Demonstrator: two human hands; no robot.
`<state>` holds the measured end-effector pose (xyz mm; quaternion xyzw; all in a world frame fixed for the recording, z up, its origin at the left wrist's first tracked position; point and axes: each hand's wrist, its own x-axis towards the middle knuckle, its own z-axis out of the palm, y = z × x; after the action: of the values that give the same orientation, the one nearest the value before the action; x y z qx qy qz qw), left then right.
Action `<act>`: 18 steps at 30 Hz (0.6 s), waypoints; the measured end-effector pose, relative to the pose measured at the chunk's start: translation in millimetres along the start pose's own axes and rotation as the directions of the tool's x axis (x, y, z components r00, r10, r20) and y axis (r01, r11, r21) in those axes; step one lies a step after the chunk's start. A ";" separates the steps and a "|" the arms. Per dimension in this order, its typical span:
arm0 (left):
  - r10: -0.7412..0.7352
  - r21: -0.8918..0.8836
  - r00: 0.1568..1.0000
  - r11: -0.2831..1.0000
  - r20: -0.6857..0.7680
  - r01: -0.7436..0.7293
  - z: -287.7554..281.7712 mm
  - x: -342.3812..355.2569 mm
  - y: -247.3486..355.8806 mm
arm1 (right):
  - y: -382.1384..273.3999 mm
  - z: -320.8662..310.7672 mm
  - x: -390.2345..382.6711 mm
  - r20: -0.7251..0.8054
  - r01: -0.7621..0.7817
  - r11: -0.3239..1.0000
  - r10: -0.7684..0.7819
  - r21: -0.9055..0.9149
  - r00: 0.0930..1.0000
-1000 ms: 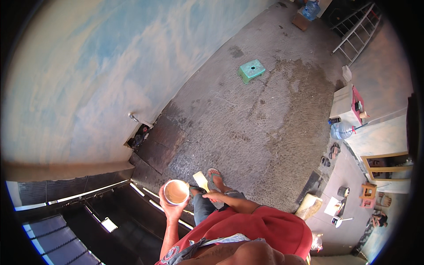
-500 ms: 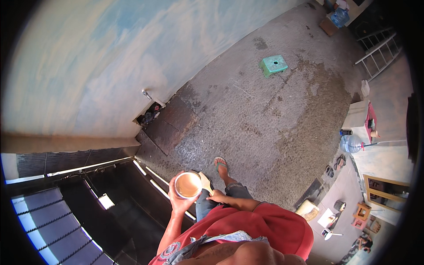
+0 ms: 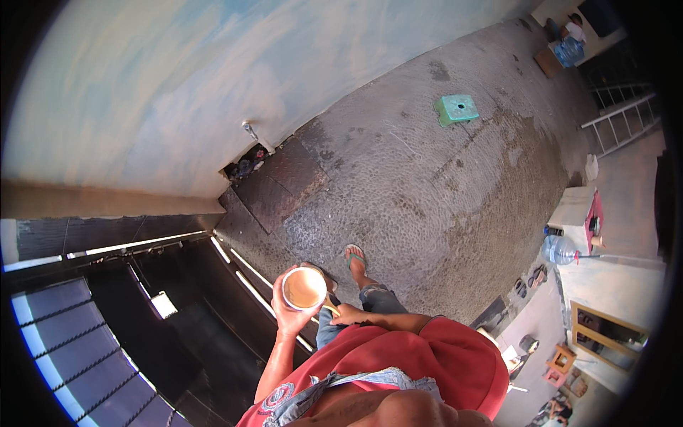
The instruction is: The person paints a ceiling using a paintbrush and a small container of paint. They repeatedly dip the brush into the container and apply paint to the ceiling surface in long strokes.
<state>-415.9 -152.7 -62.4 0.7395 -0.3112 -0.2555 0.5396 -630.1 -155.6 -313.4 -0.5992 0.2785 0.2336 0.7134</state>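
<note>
My left hand (image 3: 286, 314) is wrapped round a white round tub (image 3: 304, 288) at waist height, in front of my body. Through its open top shows a light tan, paint-like liquid. Just to the right, my right hand (image 3: 346, 314) is closed on a pale flat paintbrush (image 3: 332, 307). Most of the brush is hidden behind the tub, so I cannot see its bristle end. Beyond both hands, my sandalled foot stands on the paving.
A pale blue and peach wall (image 3: 178, 107) with a tap (image 3: 249, 129) rises on the left. A turquoise stool (image 3: 458, 109) stands on the wet-patched paving. At right are a ladder (image 3: 619, 128) and a water bottle (image 3: 560, 249). A person (image 3: 573, 30) is at the far right.
My view has shifted, and the stool and wall now sit a little differently in the picture. The paintbrush has moved lower, behind the tub's right edge. Both hands keep their grip.
</note>
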 end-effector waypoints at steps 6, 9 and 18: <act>-0.062 -0.063 0.995 0.996 -0.079 0.057 -17.9 8.9 -20.7 | -37.0 -0.2 11.1 0.133 0.003 1.000 -0.005 0.017 0.991; -0.042 0.009 0.996 0.999 -0.073 0.043 -30.1 20.0 -36.1 | -49.8 2.8 32.5 0.110 0.050 0.999 -0.049 -0.006 0.993; -0.032 -0.149 0.999 0.988 -0.002 0.032 -76.7 69.7 -87.7 | -26.3 -14.9 99.0 -0.160 -0.032 0.947 -0.020 -0.318 0.987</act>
<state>-297.9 -135.3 -127.2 0.7027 -0.2780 -0.2848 0.5897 -541.5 -174.8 -363.3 -0.7228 0.2954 0.2288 0.5813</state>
